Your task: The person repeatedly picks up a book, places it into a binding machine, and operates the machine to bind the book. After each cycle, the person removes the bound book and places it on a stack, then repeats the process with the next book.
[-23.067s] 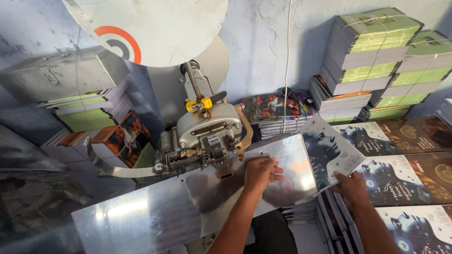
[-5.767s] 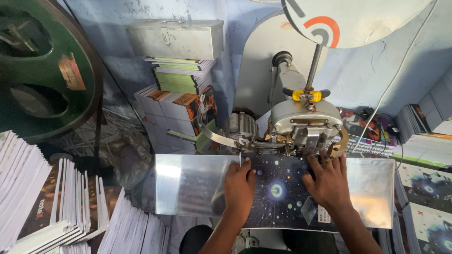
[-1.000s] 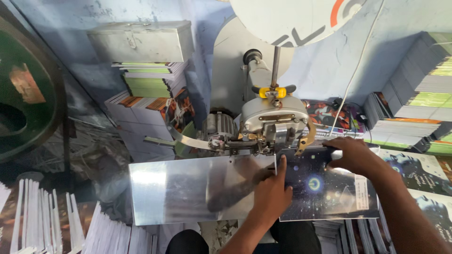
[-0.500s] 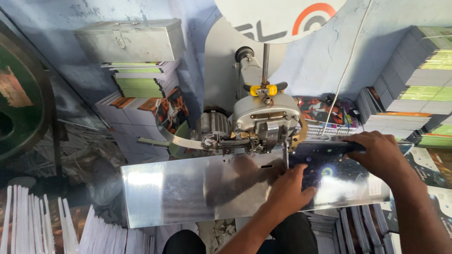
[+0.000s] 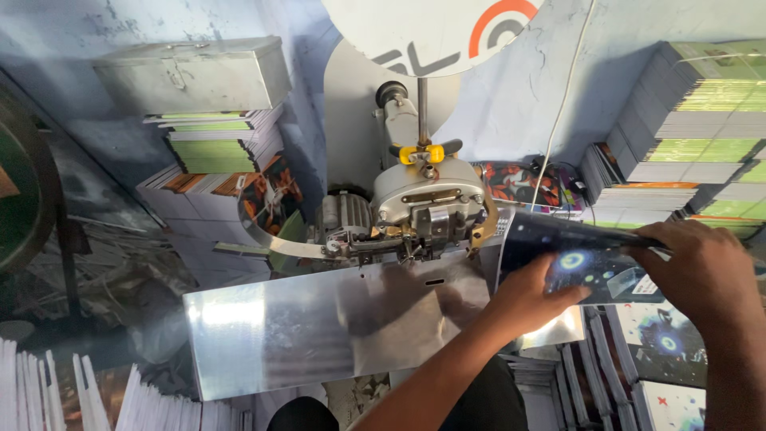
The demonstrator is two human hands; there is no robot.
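A dark booklet with a starry cover is held tilted just right of the stitching machine's head. My left hand lies on the lower left part of its cover, fingers spread. My right hand grips its right side from above, near the fold. The booklet hangs past the right end of the shiny metal saddle plate, above more booklets with the same cover.
Tall stacks of green and grey books stand at the right wall. A grey metal box tops a book stack at the left. White booklets stand on edge at the lower left. A large wheel sits far left.
Both hands have carried the dark booklet to the right, away from under the machine head and off the saddle plate. The view has shifted a little to the left.
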